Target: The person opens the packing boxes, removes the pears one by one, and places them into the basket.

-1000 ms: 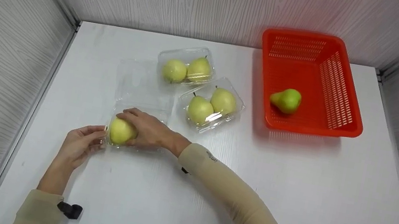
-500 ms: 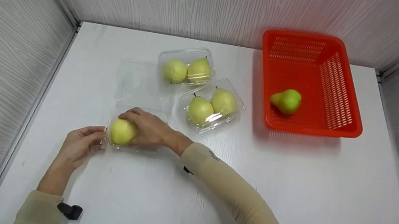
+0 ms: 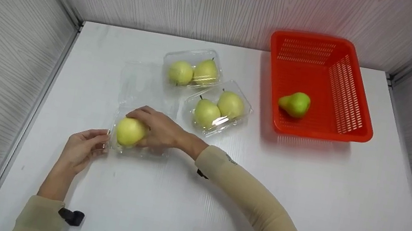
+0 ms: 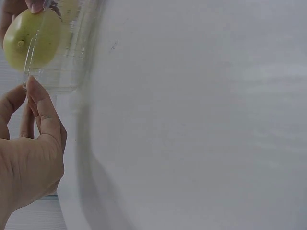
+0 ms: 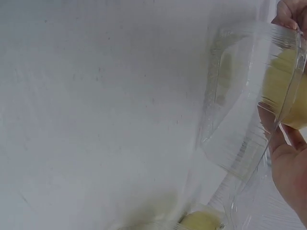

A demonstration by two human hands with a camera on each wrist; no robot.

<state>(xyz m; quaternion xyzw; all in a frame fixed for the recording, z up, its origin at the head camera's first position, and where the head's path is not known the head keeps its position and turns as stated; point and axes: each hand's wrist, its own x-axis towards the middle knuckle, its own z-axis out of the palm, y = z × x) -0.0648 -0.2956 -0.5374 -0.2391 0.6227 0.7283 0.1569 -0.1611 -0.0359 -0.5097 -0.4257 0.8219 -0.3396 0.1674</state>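
The pear (image 3: 130, 132) was located at the left end of the uncovered tray (image 3: 148, 153), projecting above the rim; whether its underside met the tray floor could not be determined. The right hand (image 3: 163, 129) gripped the pear from the right, fingers curled about it and spread to its width. The left hand (image 3: 80, 149) pinched the tray's left rim, thumb and fingertips nearly together. Likely faults: a loose grip on the smooth skin could drop or roll the pear; finger pressure against the thin wall could bend or tip the tray. The lid (image 3: 145, 86) lay folded back behind it, apparently overlapped by the rear box (image 3: 191, 52); pulling the tray could disturb that box. The front box (image 3: 223, 123) lay near the tray's right side. Farther right, the basket (image 3: 325, 134) contained a green pear (image 3: 297, 104).
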